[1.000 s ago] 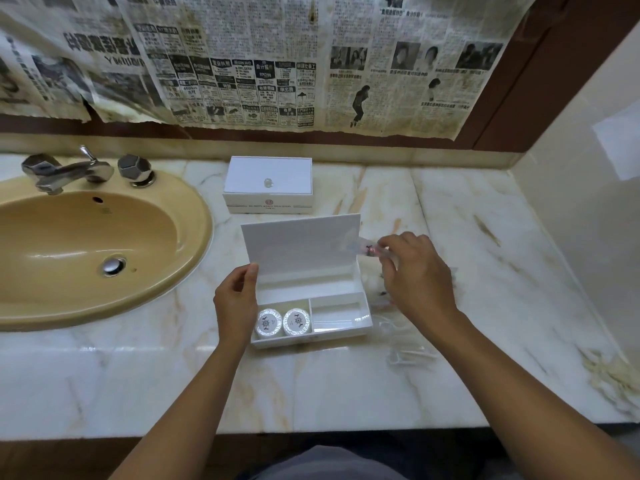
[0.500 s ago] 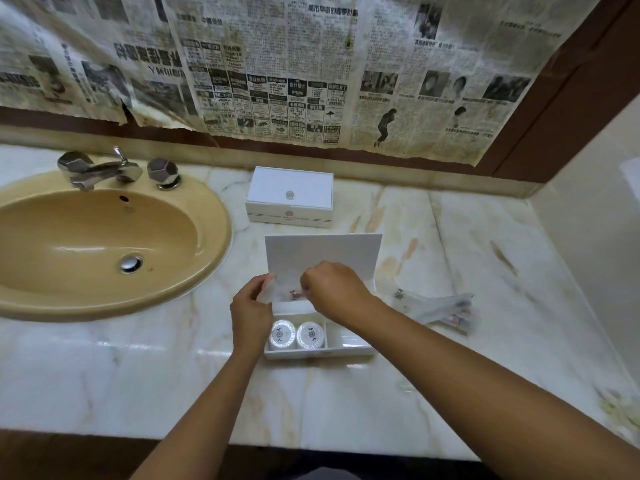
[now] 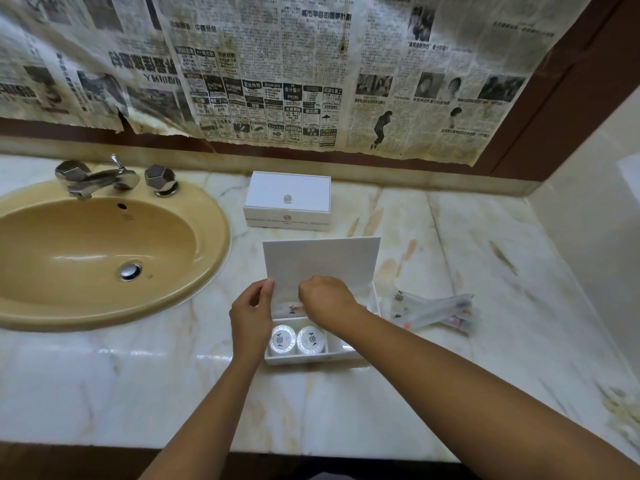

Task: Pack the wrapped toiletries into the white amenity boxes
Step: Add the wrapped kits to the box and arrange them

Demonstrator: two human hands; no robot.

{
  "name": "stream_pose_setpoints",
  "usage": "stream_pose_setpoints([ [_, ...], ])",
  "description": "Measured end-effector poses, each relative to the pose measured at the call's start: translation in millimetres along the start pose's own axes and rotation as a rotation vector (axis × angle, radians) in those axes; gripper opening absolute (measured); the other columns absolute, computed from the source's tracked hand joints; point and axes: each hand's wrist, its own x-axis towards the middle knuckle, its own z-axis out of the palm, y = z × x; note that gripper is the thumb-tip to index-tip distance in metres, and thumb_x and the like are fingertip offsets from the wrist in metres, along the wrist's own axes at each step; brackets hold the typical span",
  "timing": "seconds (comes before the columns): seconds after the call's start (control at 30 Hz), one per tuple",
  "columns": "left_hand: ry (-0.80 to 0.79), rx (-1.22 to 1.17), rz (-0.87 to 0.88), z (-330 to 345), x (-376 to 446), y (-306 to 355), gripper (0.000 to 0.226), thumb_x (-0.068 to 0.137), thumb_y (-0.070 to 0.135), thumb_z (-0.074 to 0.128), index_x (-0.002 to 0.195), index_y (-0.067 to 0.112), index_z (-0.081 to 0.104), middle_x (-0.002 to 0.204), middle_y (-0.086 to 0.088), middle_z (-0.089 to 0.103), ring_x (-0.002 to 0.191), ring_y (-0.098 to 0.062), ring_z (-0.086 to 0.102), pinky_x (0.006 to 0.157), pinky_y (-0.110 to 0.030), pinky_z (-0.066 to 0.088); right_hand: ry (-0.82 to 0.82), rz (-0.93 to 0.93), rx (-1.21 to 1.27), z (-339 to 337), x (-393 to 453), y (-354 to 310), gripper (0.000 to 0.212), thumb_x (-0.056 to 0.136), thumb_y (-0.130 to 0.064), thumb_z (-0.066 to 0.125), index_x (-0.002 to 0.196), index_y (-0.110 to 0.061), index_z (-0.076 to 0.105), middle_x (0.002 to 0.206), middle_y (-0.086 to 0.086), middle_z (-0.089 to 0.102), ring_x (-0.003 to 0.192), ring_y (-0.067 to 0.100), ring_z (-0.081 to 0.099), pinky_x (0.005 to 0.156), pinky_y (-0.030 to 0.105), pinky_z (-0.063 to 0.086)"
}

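Observation:
An open white amenity box (image 3: 375,303) stands on the marble counter, its lid (image 3: 322,259) raised behind. Two round wrapped soaps (image 3: 297,339) lie in its front left compartment. My left hand (image 3: 252,313) grips the box's left edge by the lid. My right hand (image 3: 327,299) is over the rear compartment, fingers curled on a clear wrapped toiletry (image 3: 289,309) with a pink mark, lying low in the box. Several more clear wrapped toiletries (image 3: 434,308) lie on the counter to the right. A second white amenity box (image 3: 287,200) sits closed behind.
A tan oval sink (image 3: 100,251) with a chrome tap (image 3: 93,176) fills the left of the counter. Newspaper sheets (image 3: 277,71) cover the wall behind. A pale side wall (image 3: 588,237) bounds the right. The counter's front edge (image 3: 242,448) runs below my arms.
My right hand carried the wrapped toiletry from right of the lid leftwards and down into the box's rear compartment. My left hand stayed on the box's left edge. The camera view shifted.

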Motion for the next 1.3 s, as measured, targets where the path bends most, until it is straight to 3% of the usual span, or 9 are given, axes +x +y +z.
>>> stream_pose_setpoints([
  [0.13,0.002,-0.019,-0.007,1.1,-1.2,1.5,0.014,0.096,0.022,0.058,0.093,0.018,0.071,0.087,0.012,0.070,0.075,0.008,0.062,0.066,-0.003,0.043,0.103,0.042,0.138,3.8,-10.4,1.8,0.031,0.096,-0.036,0.052,0.113,-0.014,0.065,0.107,0.009,0.065,0.097,0.028,0.060,0.080,0.033,0.045],
  [0.23,0.002,-0.012,-0.008,1.6,-0.8,0.7,0.014,0.096,0.022,0.058,0.094,0.017,0.071,0.087,0.009,0.071,0.075,0.007,0.061,0.068,-0.004,0.044,-0.028,0.051,0.284,10.6,-15.4,-2.8,0.050,0.094,-0.056,0.041,0.092,-0.014,0.069,0.093,0.004,0.068,0.090,0.023,0.060,0.071,0.033,0.045],
  [0.3,0.001,-0.009,-0.007,1.2,-0.1,-0.1,0.014,0.096,0.022,0.058,0.096,0.015,0.071,0.089,0.009,0.071,0.076,0.009,0.061,0.068,-0.003,0.043,-0.090,0.043,0.375,17.3,-15.2,-3.7,0.054,0.094,-0.060,0.037,0.092,-0.015,0.066,0.098,0.005,0.064,0.095,0.024,0.058,0.074,0.035,0.046],
  [0.43,0.000,-0.003,-0.002,0.6,-1.2,1.3,0.014,0.096,0.022,0.058,0.095,0.016,0.070,0.088,0.009,0.070,0.076,0.010,0.061,0.068,-0.003,0.043,-0.070,0.022,0.403,16.6,-21.3,4.3,0.055,0.095,-0.060,0.033,0.109,-0.019,0.066,0.108,0.004,0.064,0.102,0.024,0.057,0.082,0.038,0.048],
  [0.53,-0.003,-0.001,0.008,1.5,-3.1,4.0,0.012,0.097,0.020,0.057,0.094,0.018,0.068,0.087,0.014,0.068,0.077,0.015,0.060,0.068,-0.001,0.042,0.036,0.032,0.433,6.1,-30.9,15.7,0.050,0.094,-0.059,0.039,0.115,-0.023,0.065,0.114,0.002,0.064,0.104,0.021,0.057,0.085,0.035,0.047],
  [0.73,-0.007,-0.001,0.008,1.4,-2.2,1.9,0.012,0.097,0.021,0.057,0.094,0.020,0.069,0.089,0.021,0.066,0.081,0.017,0.059,0.070,0.001,0.040,0.320,0.173,0.473,-13.0,-59.1,69.2,0.024,0.091,-0.021,0.055,0.110,-0.018,0.068,0.110,0.000,0.066,0.097,0.018,0.060,0.083,0.028,0.045],
  [0.87,-0.009,-0.010,0.015,1.0,-3.2,2.5,0.011,0.097,0.021,0.057,0.094,0.020,0.068,0.089,0.019,0.067,0.080,0.017,0.059,0.070,0.001,0.041,0.231,0.351,0.306,-4.1,-73.9,109.5,0.025,0.087,-0.012,0.057,0.108,-0.021,0.067,0.111,0.001,0.062,0.097,0.020,0.058,0.083,0.030,0.045],
  [1.03,-0.013,-0.013,0.020,1.3,-1.2,-0.1,0.013,0.097,0.022,0.057,0.096,0.018,0.069,0.090,0.014,0.068,0.081,0.016,0.060,0.072,0.000,0.041,0.023,0.358,0.067,25.0,-88.2,134.4,0.025,0.086,-0.024,0.064,0.112,-0.025,0.062,0.110,-0.001,0.054,0.107,0.020,0.048,0.085,0.032,0.036],
  [1.3,-0.012,-0.013,0.008,0.7,-0.4,-1.6,0.013,0.096,0.025,0.058,0.096,0.018,0.070,0.091,0.015,0.068,0.082,0.014,0.060,0.073,-0.001,0.042,0.106,0.326,-0.013,46.3,-85.5,143.5,0.011,0.089,-0.018,0.061,0.096,-0.024,0.067,0.100,-0.003,0.056,0.098,0.018,0.048,0.076,0.030,0.034],
])
